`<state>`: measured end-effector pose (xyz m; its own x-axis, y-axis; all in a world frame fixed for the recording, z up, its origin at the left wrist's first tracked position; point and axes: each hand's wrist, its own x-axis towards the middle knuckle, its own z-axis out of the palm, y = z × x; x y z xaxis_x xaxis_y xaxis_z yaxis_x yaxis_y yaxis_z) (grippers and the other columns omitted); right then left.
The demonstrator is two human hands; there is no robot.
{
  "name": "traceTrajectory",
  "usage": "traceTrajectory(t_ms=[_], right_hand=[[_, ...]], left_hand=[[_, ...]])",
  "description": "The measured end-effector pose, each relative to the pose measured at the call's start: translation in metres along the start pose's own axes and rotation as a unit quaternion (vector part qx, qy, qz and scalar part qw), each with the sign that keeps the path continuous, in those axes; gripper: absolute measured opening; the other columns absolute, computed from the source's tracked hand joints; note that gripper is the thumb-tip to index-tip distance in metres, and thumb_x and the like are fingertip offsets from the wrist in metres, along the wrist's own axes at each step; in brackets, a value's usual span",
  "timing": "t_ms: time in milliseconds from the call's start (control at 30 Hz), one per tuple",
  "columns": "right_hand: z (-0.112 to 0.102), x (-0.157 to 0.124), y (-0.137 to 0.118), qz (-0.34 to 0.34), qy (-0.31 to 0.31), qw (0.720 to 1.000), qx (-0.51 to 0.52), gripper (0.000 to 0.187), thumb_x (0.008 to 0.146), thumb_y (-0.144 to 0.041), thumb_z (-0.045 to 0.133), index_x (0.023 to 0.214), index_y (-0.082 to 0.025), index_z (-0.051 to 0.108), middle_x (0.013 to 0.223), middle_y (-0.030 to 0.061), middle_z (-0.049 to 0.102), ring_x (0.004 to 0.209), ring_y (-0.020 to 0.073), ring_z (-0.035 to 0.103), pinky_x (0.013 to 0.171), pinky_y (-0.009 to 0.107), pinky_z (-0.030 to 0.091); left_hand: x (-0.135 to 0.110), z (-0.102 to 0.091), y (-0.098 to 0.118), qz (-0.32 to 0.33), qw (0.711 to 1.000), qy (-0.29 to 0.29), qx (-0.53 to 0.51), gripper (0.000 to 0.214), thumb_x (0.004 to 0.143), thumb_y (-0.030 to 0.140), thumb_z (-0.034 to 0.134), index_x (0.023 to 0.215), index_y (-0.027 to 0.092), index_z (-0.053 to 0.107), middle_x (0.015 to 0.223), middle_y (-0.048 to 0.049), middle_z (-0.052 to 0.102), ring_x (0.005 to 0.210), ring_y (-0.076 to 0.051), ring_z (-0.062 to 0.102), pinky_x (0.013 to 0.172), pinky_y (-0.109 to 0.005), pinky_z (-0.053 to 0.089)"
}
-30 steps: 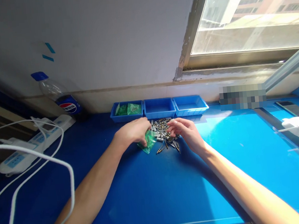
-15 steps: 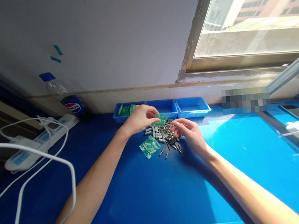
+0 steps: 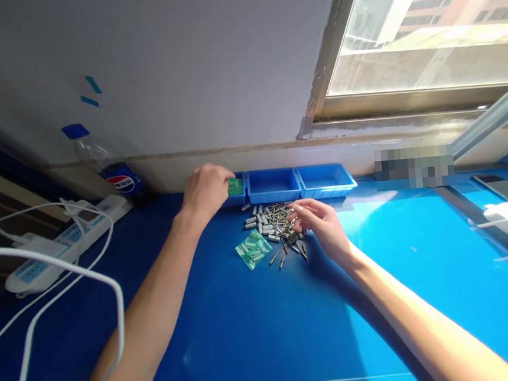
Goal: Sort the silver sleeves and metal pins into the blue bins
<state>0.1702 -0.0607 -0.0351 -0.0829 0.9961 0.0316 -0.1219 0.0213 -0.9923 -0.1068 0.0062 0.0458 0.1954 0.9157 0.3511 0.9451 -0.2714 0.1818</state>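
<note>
My left hand [image 3: 204, 189] reaches over the leftmost blue bin [image 3: 239, 199], fingers curled on a small green bag [image 3: 234, 185] at the bin's mouth. My right hand [image 3: 321, 223] rests at the right side of a pile of small metal pins and grey cylinders [image 3: 275, 224] on the blue mat, fingers bent and touching the pile. Another green bag [image 3: 253, 248] filled with small parts lies on the mat just left of the pile.
Two more blue bins, the middle one [image 3: 272, 186] and the right one [image 3: 324, 180], stand against the wall. A Pepsi bottle [image 3: 105, 165] and a white power strip [image 3: 58, 240] with a looping white cable [image 3: 65, 272] sit at left. A window is at upper right.
My left hand lifted a green bag from beside the pile and carried it back left to the leftmost bin. One filled bag stayed on the mat. My right hand barely moved.
</note>
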Motion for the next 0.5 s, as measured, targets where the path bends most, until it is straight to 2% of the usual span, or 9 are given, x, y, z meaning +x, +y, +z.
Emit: traceTrajectory(t_ms=[100,233,367,500], right_hand=[[0.0,0.001,0.0,0.007,0.002,1.0,0.011,0.04,0.086,-0.062,0.09,0.1,-0.025,0.083,0.087,0.0043,0.082,0.066,0.0171,0.067,0.067,0.033,0.054],[0.0,0.001,-0.001,0.014,-0.002,1.0,0.026,0.039,0.085,-0.061,0.09,0.1,-0.025,0.083,0.086,0.0041,0.081,0.066,0.0165,0.067,0.067,0.033,0.054],[0.001,0.001,-0.003,0.017,-0.002,1.0,0.018,0.042,0.083,-0.063,0.09,0.1,-0.025,0.082,0.087,0.0043,0.081,0.065,0.0172,0.067,0.066,0.034,0.054],[0.0,0.001,-0.004,0.021,-0.001,1.0,0.023,0.041,0.084,-0.062,0.09,0.099,-0.025,0.083,0.086,0.0043,0.082,0.066,0.0172,0.067,0.066,0.033,0.054]], left_hand=[[0.001,0.009,-0.01,0.021,0.996,-0.089,0.02,0.039,0.093,0.017,0.067,0.123,0.025,0.089,0.124,-0.0087,0.086,0.121,-0.032,0.079,0.116,-0.04,0.059],[0.001,0.016,-0.011,0.043,0.991,-0.13,-0.002,0.047,0.101,0.021,0.057,0.142,0.026,0.081,0.135,-0.0091,0.083,0.124,-0.031,0.078,0.116,-0.037,0.057],[0.001,0.018,-0.007,0.063,0.989,-0.134,0.006,0.051,0.106,0.023,0.05,0.151,0.025,0.074,0.141,-0.0122,0.08,0.13,-0.031,0.074,0.116,-0.04,0.056],[0.001,0.015,0.005,0.103,0.992,-0.073,-0.015,0.044,0.103,0.019,0.053,0.137,0.021,0.081,0.137,-0.0097,0.082,0.133,-0.031,0.07,0.119,-0.043,0.054]])
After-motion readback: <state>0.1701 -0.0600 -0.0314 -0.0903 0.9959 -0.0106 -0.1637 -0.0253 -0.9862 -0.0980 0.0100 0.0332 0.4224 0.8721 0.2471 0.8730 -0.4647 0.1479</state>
